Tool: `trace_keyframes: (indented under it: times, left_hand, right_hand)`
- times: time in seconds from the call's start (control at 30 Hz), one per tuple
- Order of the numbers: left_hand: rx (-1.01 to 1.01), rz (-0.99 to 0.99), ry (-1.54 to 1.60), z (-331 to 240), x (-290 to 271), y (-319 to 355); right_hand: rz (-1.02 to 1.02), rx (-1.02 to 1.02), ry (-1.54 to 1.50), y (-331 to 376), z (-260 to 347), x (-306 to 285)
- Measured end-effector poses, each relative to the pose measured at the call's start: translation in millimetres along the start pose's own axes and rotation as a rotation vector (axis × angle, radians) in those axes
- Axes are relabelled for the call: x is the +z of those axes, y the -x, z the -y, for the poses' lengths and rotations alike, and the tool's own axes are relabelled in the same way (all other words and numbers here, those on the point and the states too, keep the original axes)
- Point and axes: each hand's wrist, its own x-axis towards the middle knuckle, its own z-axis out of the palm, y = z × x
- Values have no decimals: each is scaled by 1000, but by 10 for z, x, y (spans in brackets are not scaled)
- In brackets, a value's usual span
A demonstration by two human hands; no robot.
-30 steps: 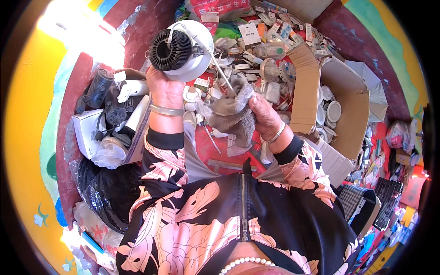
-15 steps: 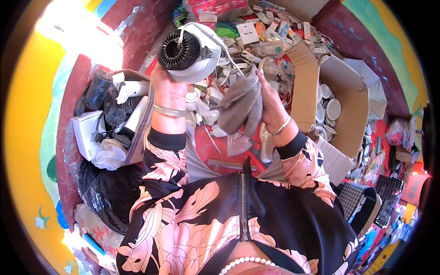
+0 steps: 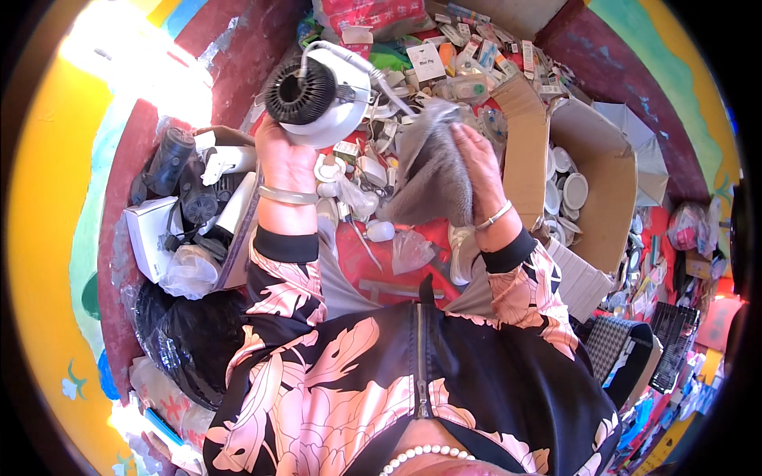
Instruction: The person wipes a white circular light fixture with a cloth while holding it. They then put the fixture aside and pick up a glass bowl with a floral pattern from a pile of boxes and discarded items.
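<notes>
Beside maroon-painted wall (image 3: 627, 83): grasping round black-finned white lamp (image 3: 332, 97) (left grip (image 3: 287, 159)), grey plush cloth (image 3: 432, 174) (right grip (image 3: 481, 163)); apparently wiping, next needing steadiness.

I see grey cloth (image 3: 432, 174) spread wider, no longer bunched; right hand (image 3: 479, 163) straightens from curled grip; white cable (image 3: 386, 85) now meets cloth higher up; small clear bag (image 3: 411, 252) below, earlier partly covered, shows fully.
</notes>
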Motion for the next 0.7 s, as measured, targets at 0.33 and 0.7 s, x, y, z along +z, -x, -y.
trace_keyframes:
  times: [0.33, 0.7]
  left_hand:
    - [18, -35, -462, 585, 2, 211]
    - [-63, 120, -395, 1037, 176, 486]
  right_hand:
    - [-30, -588, 322, 1, 257, 44]
    - [37, -903, 1239, 72, 229, 293]
